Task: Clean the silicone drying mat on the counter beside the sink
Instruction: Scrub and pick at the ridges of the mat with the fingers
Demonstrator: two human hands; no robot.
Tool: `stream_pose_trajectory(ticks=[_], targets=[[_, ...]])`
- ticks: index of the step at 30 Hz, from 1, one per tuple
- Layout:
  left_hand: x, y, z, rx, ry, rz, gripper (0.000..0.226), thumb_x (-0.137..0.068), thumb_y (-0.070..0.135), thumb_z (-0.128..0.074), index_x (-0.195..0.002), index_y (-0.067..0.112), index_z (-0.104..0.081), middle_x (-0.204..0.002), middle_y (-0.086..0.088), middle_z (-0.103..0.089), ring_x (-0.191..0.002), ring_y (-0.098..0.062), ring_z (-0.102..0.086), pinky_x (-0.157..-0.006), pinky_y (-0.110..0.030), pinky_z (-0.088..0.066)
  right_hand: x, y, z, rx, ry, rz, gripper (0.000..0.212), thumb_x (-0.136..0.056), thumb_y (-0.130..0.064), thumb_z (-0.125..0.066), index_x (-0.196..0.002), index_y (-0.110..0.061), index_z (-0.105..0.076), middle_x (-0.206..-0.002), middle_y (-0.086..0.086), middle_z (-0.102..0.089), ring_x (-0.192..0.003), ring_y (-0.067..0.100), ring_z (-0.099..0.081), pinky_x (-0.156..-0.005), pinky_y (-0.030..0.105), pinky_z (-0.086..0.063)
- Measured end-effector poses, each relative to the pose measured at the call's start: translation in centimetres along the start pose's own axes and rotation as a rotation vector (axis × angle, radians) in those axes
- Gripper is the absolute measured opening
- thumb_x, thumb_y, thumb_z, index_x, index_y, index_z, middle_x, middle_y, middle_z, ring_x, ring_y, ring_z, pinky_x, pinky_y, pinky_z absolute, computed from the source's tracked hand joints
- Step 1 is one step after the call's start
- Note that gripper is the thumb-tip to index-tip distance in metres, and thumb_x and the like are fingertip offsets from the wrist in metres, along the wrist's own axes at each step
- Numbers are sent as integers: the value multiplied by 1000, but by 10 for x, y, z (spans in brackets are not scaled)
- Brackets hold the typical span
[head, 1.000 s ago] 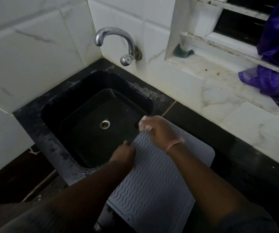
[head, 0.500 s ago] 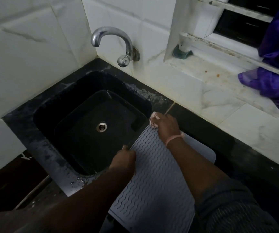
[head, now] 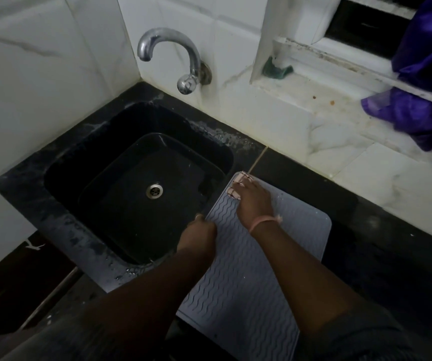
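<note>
White marble wall tiles [head: 40, 82], window sill [head: 314, 100], dim light.

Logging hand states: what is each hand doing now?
Left hand: grips the mat edge.
Right hand: presses a pale cloth onto the mat.

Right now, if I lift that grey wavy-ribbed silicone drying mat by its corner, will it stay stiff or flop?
The grey wavy-ribbed silicone drying mat would probably flop: it looks thin and lies flat on the black counter. It may feel slippery, since droplets glisten near the right hand wiping with a pale cloth. The left hand grips its sink-side edge, suggesting it might otherwise slide.
</note>
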State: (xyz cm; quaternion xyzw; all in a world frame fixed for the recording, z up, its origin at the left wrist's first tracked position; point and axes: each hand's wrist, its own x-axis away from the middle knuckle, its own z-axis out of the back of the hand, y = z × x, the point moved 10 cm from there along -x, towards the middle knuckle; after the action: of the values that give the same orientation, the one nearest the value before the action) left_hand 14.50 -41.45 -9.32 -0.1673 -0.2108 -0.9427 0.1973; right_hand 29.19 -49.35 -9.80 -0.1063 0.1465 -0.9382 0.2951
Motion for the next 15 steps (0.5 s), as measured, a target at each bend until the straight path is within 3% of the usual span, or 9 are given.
stream_pose_trajectory(ticks=[4,8,12,15], targets=[[4,-1,2,5,25,1,11,-96,18,-67,-106,22,-65,-125,-7,-56,-105,-17,-61,-87,-32,-53,33,-34,-1,55,-17,13,43,-97,-19,-55,-139,-25,-59,-146,4,-55,-137,27,-48,-117,47,-35],[9,-1,7,51,75,-27,17,-100,19,-59,-115,18,-68,-123,-10,-55,-103,-23,-63,-88,-36,-54,82,-69,7,-4,-21,131,18,-98,-31,-56,-106,-30,-71,-109,-4,-70,-106,18,-63,-99,42,-51],[16,-24,8,92,4,0,18,-103,17,-55,-113,15,-70,-126,-10,-53,-103,-21,-63,-93,-36,-54,85,-59,9,-401,-336,2,13,-91,-22,-70,-100,-26,-78,-94,-7,-76,-93,11,-69,-91,38,-57],[35,-27,9,152,-22,-86,23,-107,25,-49,-124,18,-63,-126,-4,-54,-108,-18,-62,-96,-41,-55,50,-42,42,-554,-252,-59,17,-93,-33,-71,-106,-26,-79,-102,-7,-78,-98,10,-69,-94,35,-55]])
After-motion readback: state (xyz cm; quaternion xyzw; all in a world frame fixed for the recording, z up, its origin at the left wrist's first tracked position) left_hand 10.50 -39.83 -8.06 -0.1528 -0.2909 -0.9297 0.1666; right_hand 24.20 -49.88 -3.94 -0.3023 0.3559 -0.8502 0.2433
